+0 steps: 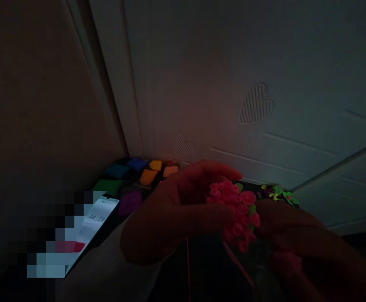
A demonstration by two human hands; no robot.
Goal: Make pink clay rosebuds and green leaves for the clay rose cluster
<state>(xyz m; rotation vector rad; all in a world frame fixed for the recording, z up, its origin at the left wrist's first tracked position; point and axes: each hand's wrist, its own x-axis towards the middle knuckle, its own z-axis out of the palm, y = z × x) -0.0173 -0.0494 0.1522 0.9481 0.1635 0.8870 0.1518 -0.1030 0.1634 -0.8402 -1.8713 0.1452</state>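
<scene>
The scene is very dark. My left hand is curled around a cluster of small pink clay roses with a few green leaves, fingers closed on its left side. From the right, my right hand touches the cluster's lower edge; its fingers look pinched together, though shadow hides what they grip. A thin pink stem or strip hangs down from the cluster.
Several coloured clay blocks lie at the back left on a dark surface. A lit phone screen sits to the left. Small green and yellow clay pieces lie behind the roses. A white panel with heart cut-outs stands behind.
</scene>
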